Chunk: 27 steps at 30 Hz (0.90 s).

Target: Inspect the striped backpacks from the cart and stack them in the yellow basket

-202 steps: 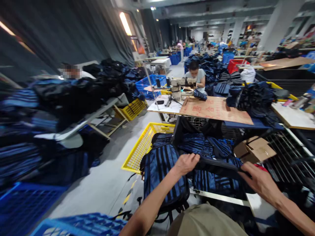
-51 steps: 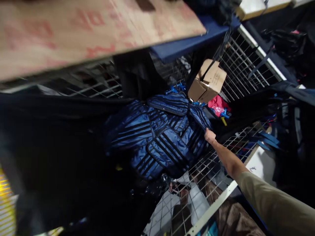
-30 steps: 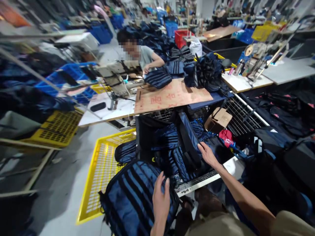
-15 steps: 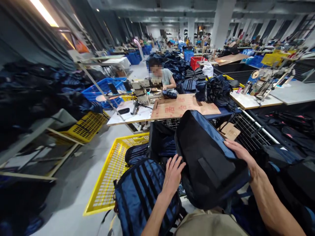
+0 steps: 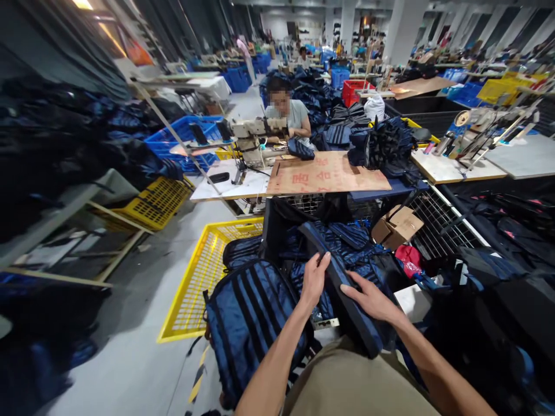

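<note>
Two hands on flat navy backpack (image 5: pixel 362 332), edge-up: L hand (image 5: pixel 314 281) clamps its rim, R hand (image 5: pixel 370 298) spread flat against it.

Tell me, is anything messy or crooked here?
Yes. A cardboard box leans tipped against the wire bin, among striped bags. A yellow crate sits on the floor in the walkway. The left hand grips a blue bag; the right hand lies flat on it.

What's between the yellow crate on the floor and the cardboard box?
A heap of blue striped bags lies between the yellow crate and cardboard box, seen in the head view.
</note>
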### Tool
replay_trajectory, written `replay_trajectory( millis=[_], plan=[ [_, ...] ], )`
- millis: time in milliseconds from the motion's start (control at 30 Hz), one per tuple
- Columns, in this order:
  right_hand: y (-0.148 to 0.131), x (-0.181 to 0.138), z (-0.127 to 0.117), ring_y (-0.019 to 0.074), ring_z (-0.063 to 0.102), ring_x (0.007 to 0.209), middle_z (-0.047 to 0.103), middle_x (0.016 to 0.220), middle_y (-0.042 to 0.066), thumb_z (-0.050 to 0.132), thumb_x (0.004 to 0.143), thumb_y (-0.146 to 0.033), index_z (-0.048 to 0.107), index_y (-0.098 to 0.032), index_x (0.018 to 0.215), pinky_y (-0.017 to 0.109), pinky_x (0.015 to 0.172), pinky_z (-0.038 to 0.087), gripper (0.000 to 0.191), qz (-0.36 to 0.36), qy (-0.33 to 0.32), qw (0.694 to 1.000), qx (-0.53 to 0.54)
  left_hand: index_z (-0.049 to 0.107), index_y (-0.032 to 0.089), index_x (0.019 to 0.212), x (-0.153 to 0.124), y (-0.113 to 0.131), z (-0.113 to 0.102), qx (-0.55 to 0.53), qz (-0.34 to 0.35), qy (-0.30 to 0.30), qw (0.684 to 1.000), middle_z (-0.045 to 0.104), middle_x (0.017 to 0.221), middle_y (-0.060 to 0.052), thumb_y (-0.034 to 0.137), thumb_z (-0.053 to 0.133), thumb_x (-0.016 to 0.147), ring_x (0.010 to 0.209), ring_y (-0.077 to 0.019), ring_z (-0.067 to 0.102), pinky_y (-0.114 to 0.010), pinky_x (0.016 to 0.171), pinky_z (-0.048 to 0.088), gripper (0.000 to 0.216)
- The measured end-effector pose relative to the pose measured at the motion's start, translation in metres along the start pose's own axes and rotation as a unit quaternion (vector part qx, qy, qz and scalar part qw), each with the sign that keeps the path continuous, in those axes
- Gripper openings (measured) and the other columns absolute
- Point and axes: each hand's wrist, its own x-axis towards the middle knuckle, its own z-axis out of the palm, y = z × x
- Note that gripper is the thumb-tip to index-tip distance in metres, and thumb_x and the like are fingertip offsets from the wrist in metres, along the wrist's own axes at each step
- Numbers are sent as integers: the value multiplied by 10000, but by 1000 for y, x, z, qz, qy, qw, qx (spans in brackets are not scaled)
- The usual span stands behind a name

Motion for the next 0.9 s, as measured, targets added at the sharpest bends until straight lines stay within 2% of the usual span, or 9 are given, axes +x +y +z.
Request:
replay_trajectory(
  millis=[67, 167, 267, 367, 467, 600, 700, 800, 900],
  plan=[
    [5, -1, 10, 268, 713, 1086, 795, 1173, 59, 527, 1092, -667, 744, -213, 1216, 391, 992, 548, 518, 11, -15, 999, -39, 615, 205, 837, -4, -11, 2, -46, -51, 26, 997, 595, 738, 27, 781, 781, 818, 644, -139, 532, -257, 612, 469, 600],
    [3, -6, 12, 190, 602, 780, 661, 816, -12, 438, 1119, -628, 675, -205, 938, 302, 722, 430, 517, 9, -14, 994, -105, 614, 205, 831, -6, -19, -11, -53, -89, 47, 994, 615, 721, 23, 823, 784, 773, 600, -142, 553, -265, 583, 483, 643],
    [-6, -17, 10, 151, 497, 674, 529, 711, -50, 432, 1131, -573, 597, -225, 876, 291, 666, 323, 462, 3, -7, 990, -144, 602, 205, 812, 5, -10, -36, -51, -62, 139, 987, 617, 712, 31, 830, 796, 748, 612, -132, 555, -247, 570, 459, 657],
    [-11, -25, 12, 148, 474, 646, 522, 694, -52, 438, 1135, -571, 581, -237, 858, 294, 663, 317, 457, 5, -20, 989, -148, 546, 218, 794, 13, 8, -50, -91, -28, 200, 975, 576, 689, 63, 785, 849, 728, 610, -107, 529, -220, 562, 432, 646],
    [-6, -20, 17, 184, 582, 726, 657, 793, -10, 435, 1123, -635, 652, -239, 934, 299, 710, 404, 490, 24, -14, 992, -119, 521, 231, 841, 2, 19, -32, -135, -25, 130, 982, 571, 664, 75, 747, 828, 802, 549, -97, 523, -221, 542, 434, 602],
    [7, 1, 27, 268, 704, 997, 786, 1088, 92, 512, 1064, -713, 712, -215, 1179, 352, 885, 513, 549, 32, 75, 994, -71, 589, 216, 946, -27, 15, 10, -101, -32, 12, 994, 550, 643, 74, 763, 710, 918, 469, -92, 474, -230, 480, 400, 561],
    [14, 14, 38, 262, 692, 951, 786, 1064, 85, 517, 1051, -718, 721, -211, 1128, 356, 880, 517, 553, 4, 120, 992, -49, 667, 181, 1102, -39, 13, 26, -87, -41, -33, 995, 493, 640, 85, 798, 671, 925, 454, -79, 402, -223, 446, 322, 642],
    [20, 28, 31, 239, 635, 801, 747, 903, 54, 453, 1053, -747, 692, -237, 955, 336, 769, 481, 572, -4, 187, 980, -68, 690, 166, 1261, -44, 20, 22, -68, -62, -74, 993, 433, 614, 102, 805, 668, 915, 448, -78, 352, -225, 453, 279, 727],
    [29, 48, -22, 243, 610, 763, 720, 827, 54, 403, 1030, -792, 631, -258, 874, 336, 744, 453, 602, 6, 281, 953, -117, 725, 187, 1336, -47, 31, -20, 34, -78, -97, 992, 452, 587, 87, 792, 673, 904, 465, -103, 374, -243, 479, 308, 745]
  ],
)
